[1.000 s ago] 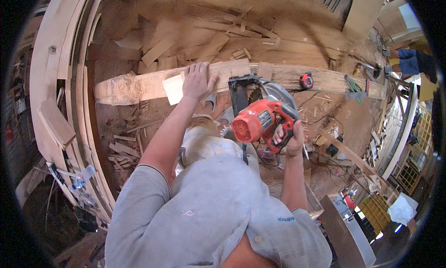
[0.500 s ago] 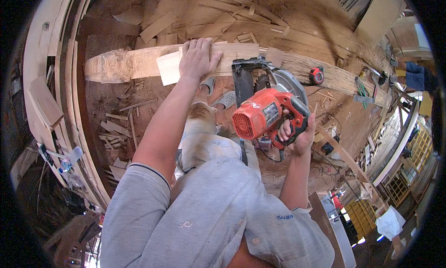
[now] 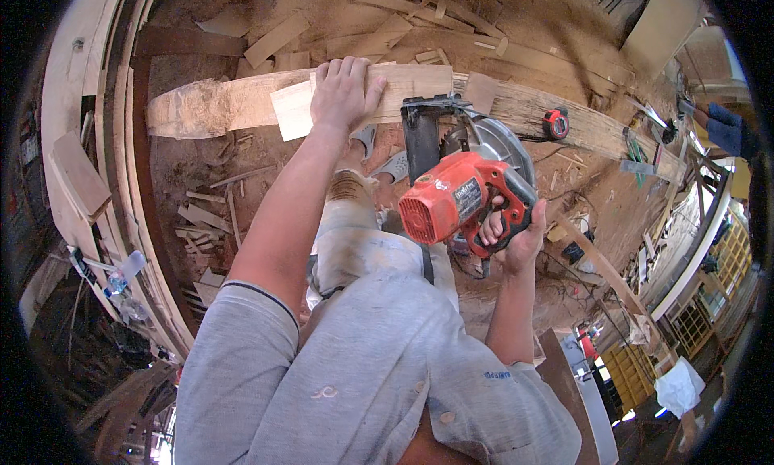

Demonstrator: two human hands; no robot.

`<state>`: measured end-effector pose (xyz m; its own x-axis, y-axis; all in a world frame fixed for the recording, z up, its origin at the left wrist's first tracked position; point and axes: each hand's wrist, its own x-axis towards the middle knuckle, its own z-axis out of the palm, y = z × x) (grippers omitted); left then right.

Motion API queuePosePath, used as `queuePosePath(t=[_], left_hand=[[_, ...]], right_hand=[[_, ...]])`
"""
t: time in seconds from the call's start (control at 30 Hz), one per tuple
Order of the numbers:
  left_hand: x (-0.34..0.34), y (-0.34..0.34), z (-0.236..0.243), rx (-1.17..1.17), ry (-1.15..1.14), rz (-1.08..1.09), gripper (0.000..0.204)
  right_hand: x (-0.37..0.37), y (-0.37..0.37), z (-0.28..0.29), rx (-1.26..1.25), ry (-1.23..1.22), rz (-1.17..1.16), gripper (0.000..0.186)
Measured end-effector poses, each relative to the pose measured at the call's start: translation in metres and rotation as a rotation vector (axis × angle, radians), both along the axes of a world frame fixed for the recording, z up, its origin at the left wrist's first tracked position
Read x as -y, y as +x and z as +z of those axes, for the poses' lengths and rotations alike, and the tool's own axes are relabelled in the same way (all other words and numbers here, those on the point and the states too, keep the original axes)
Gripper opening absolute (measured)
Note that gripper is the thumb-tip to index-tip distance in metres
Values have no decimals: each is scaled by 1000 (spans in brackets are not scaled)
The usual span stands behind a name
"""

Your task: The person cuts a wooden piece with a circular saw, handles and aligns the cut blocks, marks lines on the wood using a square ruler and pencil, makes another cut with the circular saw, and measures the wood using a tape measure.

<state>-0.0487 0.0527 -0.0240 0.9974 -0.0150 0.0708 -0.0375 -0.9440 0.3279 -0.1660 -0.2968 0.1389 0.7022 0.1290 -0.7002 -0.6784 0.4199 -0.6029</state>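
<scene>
My left hand (image 3: 343, 102) is pressed on a short light board (image 3: 423, 82) atop a long rough plank (image 3: 193, 106), fingers bent over the far edge. A pale square piece (image 3: 290, 114) lies under the hand's left side. My right hand (image 3: 520, 235) grips the rear handle of a red circular saw (image 3: 447, 195), held just this side of the boards with its black base plate upright and part of the toothed blade showing. Beside it on the plank sits a red-black tape measure (image 3: 555, 123). Green-handled tools (image 3: 635, 155) lie at the plank's right end.
Stacked boards (image 3: 101, 207) run along the left. Offcuts (image 3: 201, 223) and cables litter the dirt floor below the plank, near my feet in grey clogs. A loose plank (image 3: 605, 271) slants at right. Another person's legs in blue shorts (image 3: 721, 130) show at far right.
Since a second ago the plank and my left hand appear higher in view, the scene having shifted. The saw has turned slightly in my right hand; both grips are unchanged.
</scene>
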Motion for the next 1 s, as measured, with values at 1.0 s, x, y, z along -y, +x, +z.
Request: queuePosePath(t=[1.0], left_hand=[[-1, -1, 2, -74, 4, 6, 56]], right_hand=[[-10, 0, -1, -3, -55, -64, 80]])
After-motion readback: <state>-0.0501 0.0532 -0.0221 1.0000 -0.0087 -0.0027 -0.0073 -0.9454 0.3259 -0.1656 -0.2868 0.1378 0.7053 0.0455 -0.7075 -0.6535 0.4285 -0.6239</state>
